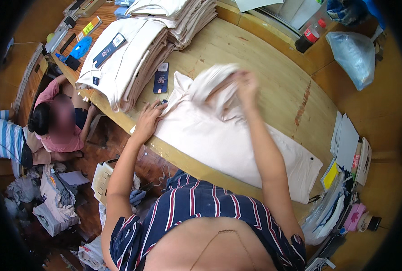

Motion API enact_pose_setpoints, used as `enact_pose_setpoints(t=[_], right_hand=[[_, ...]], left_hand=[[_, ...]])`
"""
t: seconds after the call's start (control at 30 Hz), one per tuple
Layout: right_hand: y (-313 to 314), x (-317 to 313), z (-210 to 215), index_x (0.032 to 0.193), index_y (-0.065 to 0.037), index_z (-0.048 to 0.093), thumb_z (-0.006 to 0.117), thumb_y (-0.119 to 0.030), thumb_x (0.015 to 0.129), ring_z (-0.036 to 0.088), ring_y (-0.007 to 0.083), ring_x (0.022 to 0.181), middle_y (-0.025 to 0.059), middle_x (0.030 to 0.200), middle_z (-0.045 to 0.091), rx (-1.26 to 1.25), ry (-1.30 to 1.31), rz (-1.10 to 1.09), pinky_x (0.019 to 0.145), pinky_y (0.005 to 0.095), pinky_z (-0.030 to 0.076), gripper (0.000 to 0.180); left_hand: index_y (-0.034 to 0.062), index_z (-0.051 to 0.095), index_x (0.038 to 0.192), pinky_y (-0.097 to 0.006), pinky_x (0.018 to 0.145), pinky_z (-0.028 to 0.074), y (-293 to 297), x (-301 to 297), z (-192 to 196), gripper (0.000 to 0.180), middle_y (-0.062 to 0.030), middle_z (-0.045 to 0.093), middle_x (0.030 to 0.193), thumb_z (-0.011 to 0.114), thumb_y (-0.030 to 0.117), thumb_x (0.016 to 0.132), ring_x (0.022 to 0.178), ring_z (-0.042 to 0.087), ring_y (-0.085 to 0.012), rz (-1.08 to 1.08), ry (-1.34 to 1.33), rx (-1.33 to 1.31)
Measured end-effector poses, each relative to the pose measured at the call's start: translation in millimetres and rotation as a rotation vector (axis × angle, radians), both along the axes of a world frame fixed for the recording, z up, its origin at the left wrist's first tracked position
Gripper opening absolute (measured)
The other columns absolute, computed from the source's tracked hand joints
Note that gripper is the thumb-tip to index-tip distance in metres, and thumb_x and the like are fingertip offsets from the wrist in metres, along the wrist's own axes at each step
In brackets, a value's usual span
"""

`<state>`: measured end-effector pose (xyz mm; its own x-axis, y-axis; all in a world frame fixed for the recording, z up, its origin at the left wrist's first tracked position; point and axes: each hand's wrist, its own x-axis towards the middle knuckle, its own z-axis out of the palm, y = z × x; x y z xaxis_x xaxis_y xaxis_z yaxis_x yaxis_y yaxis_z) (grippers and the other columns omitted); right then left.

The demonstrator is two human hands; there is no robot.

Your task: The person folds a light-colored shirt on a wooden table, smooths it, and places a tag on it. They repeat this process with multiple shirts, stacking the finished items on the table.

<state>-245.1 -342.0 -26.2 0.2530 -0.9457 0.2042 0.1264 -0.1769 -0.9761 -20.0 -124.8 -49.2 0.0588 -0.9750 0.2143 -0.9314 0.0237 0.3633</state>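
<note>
A pair of cream trousers [210, 135] lies lengthwise on the wooden table in front of me, its near end bunched up and its narrower end stretching to the right. My right hand [247, 88], slightly blurred, is closed on a raised fold of this cloth. At the left end of the trousers, my left hand [150, 118] rests with fingers stretched out on the cloth's edge, beside a small dark label. A navy hang tag [160, 77] lies just beyond that hand. Further left stands a pile of folded cream trousers [133, 54] with another navy tag [109, 50] on top.
A second cream pile [192, 22] stands behind. A cola bottle [310, 36] is on the far ledge. Papers and plastic-wrapped cloth [327, 212] line the right edge. Below the table's left side, a person in pink [63, 117] sits near bundles [56, 203] on the floor.
</note>
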Motion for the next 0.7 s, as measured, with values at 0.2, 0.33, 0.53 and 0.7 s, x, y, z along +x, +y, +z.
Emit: enact_pose_setpoints(t=[0.2,0.33,0.53,0.7], right_hand=[[-196.9,-139.5,-77.0,0.110,0.004,0.048,0.064,-0.031,0.074,0.056,0.0240,0.089,0.0148,0.094,0.059,0.075,0.485,-0.568,0.079,0.0304,0.043,0.052],[-179.7,-63.5,-51.2,0.117,0.000,0.045,0.068,-0.042,0.066,0.055,0.0312,0.094,0.0153,0.099,0.059,0.088,1.168,-0.800,0.085,0.0344,0.041,0.070],[-227.4,-80.0,-73.9,0.098,-0.002,0.060,0.071,-0.026,0.065,0.059,0.0245,0.080,0.0120,0.086,0.062,-0.041,0.728,-0.329,0.071,0.0315,0.046,0.043],[-100.5,-83.1,105.0,0.093,0.002,0.057,0.059,-0.002,0.075,0.054,0.0110,0.070,0.0051,0.082,0.060,-0.220,0.148,0.153,0.065,0.0241,0.044,0.019]], left_hand=[[0.0059,0.052,0.102,-0.042,0.094,0.033,-17.1,-9.1,5.5,0.028,-0.0123,0.053,0.111,0.056,0.003,0.074,0.110,0.045,-0.0282,0.001,0.139,-0.069],[0.0072,0.052,0.104,-0.041,0.093,0.033,10.9,3.1,-1.5,0.032,-0.0131,0.050,0.113,0.059,0.006,0.073,0.108,0.044,-0.0313,0.122,0.139,-0.054],[0.0095,0.045,0.112,-0.041,0.092,0.029,-30.6,-7.1,10.3,0.045,-0.0101,0.044,0.117,0.061,0.009,0.070,0.115,0.036,-0.0296,-0.053,-0.048,-0.099],[0.0085,0.041,0.117,-0.041,0.093,0.028,-1.3,1.0,9.7,0.056,-0.0105,0.043,0.117,0.064,0.014,0.067,0.117,0.033,-0.0286,0.102,-0.137,-0.089]])
